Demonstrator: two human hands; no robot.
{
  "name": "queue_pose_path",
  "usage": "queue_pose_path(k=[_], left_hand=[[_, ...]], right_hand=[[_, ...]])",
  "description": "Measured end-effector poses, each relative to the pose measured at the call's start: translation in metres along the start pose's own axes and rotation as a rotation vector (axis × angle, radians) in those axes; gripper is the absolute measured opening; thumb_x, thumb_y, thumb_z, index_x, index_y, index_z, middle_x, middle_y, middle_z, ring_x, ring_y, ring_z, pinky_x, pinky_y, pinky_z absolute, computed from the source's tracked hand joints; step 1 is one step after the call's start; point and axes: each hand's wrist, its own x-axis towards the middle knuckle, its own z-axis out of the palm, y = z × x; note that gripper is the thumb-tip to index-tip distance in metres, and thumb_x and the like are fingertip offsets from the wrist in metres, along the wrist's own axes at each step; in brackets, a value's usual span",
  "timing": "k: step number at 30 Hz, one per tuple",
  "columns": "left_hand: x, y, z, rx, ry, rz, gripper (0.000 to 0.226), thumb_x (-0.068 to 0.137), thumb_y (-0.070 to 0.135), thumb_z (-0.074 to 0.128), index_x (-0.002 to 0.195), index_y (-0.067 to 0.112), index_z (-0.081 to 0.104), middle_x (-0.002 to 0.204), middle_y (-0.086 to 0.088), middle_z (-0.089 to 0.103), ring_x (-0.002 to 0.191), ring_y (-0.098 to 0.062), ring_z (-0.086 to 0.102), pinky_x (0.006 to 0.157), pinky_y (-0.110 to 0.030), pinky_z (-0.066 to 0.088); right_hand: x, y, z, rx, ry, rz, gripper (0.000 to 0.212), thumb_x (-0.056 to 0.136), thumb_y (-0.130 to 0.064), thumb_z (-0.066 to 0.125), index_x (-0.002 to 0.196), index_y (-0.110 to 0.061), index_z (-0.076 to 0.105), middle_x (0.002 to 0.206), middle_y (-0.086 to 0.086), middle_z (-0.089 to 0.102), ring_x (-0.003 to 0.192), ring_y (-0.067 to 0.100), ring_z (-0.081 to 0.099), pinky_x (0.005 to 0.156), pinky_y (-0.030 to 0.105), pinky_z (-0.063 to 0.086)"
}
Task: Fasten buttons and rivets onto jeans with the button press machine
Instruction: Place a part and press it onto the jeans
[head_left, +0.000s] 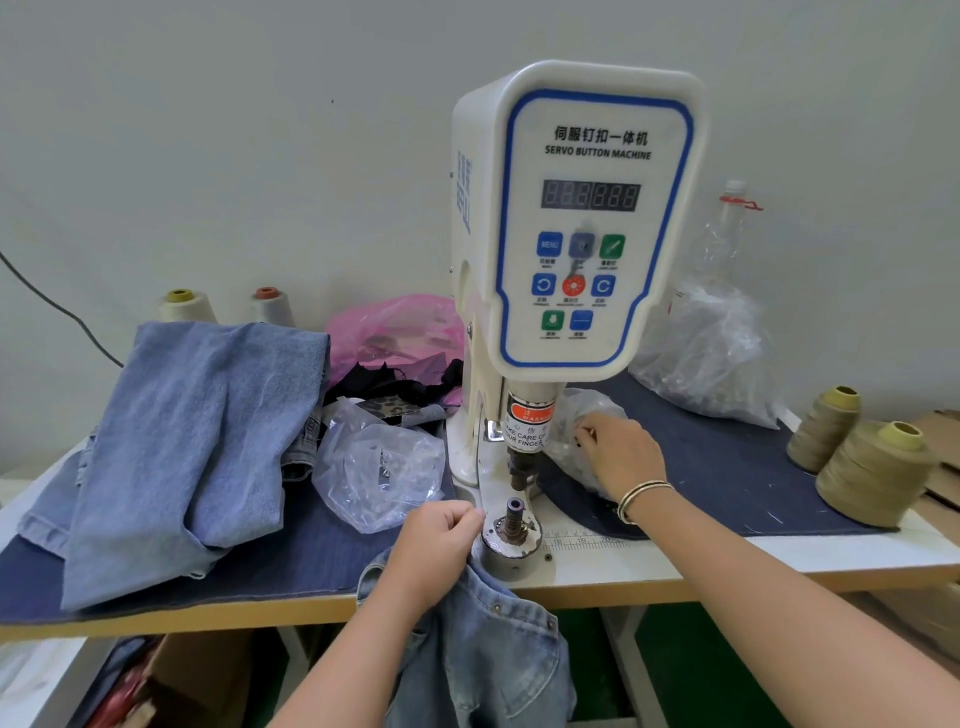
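Two hands work: left hand (434, 540) grips jeans (483, 644) at the desk's front edge; right hand (618, 452) fingers pinch in the bag (576, 415). Next: load a button on the die (514, 512).

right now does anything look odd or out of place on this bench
Nothing looks damaged or spilled. The bench is cluttered: a folded jeans pile overhangs the table front edge, with loose plastic bags beside the button machine.

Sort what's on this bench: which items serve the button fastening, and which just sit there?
In use: button machine, lower die, jeans held by left hand, clear bag under right hand.

Idle: folded denim, thread cones, pink bag, plastic bottle.
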Motion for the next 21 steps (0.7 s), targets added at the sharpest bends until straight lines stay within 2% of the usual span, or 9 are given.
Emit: queue_pose_path(k=[2, 5, 7, 9, 12, 15, 17, 19, 21], left_hand=[[0.0, -0.001, 0.0, -0.001, 0.0, -0.003, 0.05, 0.093, 0.013, 0.051, 0.052, 0.022, 0.023, 0.051, 0.009, 0.022, 0.052, -0.008, 0.022, 0.051, -0.021, 0.021], [0.0, -0.002, 0.0, -0.01, -0.001, -0.007, 0.049, 0.092, 0.014, 0.051, 0.052, 0.021, 0.023, 0.051, 0.009, 0.022, 0.051, -0.008, 0.022, 0.05, -0.019, 0.021], [0.0, -0.002, 0.0, -0.007, 0.004, -0.006, 0.05, 0.092, 0.014, 0.051, 0.052, 0.021, 0.023, 0.051, 0.009, 0.022, 0.051, -0.007, 0.022, 0.05, -0.02, 0.021], [0.0, -0.001, 0.0, 0.001, 0.005, -0.001, 0.05, 0.092, 0.015, 0.051, 0.051, 0.022, 0.023, 0.051, 0.01, 0.022, 0.051, -0.007, 0.022, 0.051, -0.021, 0.022], [0.0, -0.002, 0.0, 0.005, 0.003, -0.002, 0.05, 0.092, 0.014, 0.052, 0.051, 0.021, 0.023, 0.051, 0.009, 0.022, 0.052, -0.008, 0.022, 0.052, -0.022, 0.022], [0.0, -0.002, 0.0, 0.008, 0.01, -0.001, 0.05, 0.091, 0.014, 0.052, 0.051, 0.021, 0.024, 0.051, 0.009, 0.022, 0.052, -0.008, 0.023, 0.053, -0.024, 0.023], [0.0, -0.001, 0.0, 0.015, 0.01, 0.002, 0.05, 0.092, 0.014, 0.052, 0.05, 0.021, 0.024, 0.05, 0.009, 0.023, 0.052, -0.008, 0.023, 0.054, -0.026, 0.023], [0.001, -0.001, 0.0, 0.017, 0.004, 0.005, 0.05, 0.092, 0.015, 0.051, 0.051, 0.021, 0.024, 0.051, 0.009, 0.023, 0.053, -0.009, 0.023, 0.055, -0.027, 0.024], [0.0, -0.001, 0.0, 0.012, 0.003, 0.004, 0.049, 0.092, 0.014, 0.051, 0.051, 0.021, 0.024, 0.051, 0.007, 0.023, 0.054, -0.009, 0.023, 0.055, -0.027, 0.023]], right_hand=[[-0.007, 0.001, -0.005, 0.108, 0.069, -0.031, 0.025, 0.096, -0.024, 0.046, 0.09, -0.018, 0.07, 0.086, 0.007, 0.066, 0.072, 0.025, 0.055, 0.062, 0.03, 0.041], [-0.011, 0.003, -0.01, 0.452, 0.097, 0.067, 0.022, 0.093, -0.02, 0.054, 0.083, -0.011, 0.07, 0.083, 0.007, 0.067, 0.08, 0.025, 0.058, 0.069, 0.032, 0.043], [-0.013, 0.003, -0.01, 0.603, 0.106, 0.115, 0.019, 0.092, -0.019, 0.057, 0.078, -0.014, 0.069, 0.08, 0.004, 0.068, 0.08, 0.021, 0.058, 0.071, 0.029, 0.04], [-0.015, 0.005, -0.007, 0.596, 0.071, 0.136, 0.018, 0.092, -0.021, 0.058, 0.078, -0.015, 0.068, 0.081, 0.002, 0.068, 0.082, 0.02, 0.059, 0.073, 0.028, 0.041], [-0.01, 0.012, -0.005, 0.589, 0.034, 0.222, 0.02, 0.091, -0.023, 0.058, 0.08, -0.011, 0.07, 0.079, 0.005, 0.069, 0.08, 0.023, 0.061, 0.076, 0.035, 0.05], [-0.003, 0.02, -0.001, 0.583, 0.011, 0.266, 0.026, 0.09, -0.023, 0.059, 0.068, -0.013, 0.068, 0.058, 0.002, 0.063, 0.062, 0.019, 0.057, 0.068, 0.033, 0.049], [0.001, 0.024, 0.001, 0.577, -0.032, 0.294, 0.028, 0.091, -0.023, 0.059, 0.069, -0.007, 0.068, 0.053, 0.004, 0.059, 0.054, 0.019, 0.053, 0.065, 0.033, 0.048], [0.004, 0.026, 0.0, 0.541, -0.088, 0.286, 0.031, 0.092, -0.023, 0.057, 0.066, -0.008, 0.064, 0.055, 0.006, 0.057, 0.055, 0.02, 0.052, 0.064, 0.032, 0.047], [0.006, 0.029, -0.001, 0.389, -0.131, 0.218, 0.031, 0.092, -0.023, 0.054, 0.064, -0.012, 0.061, 0.065, 0.007, 0.059, 0.065, 0.024, 0.055, 0.065, 0.033, 0.047]])
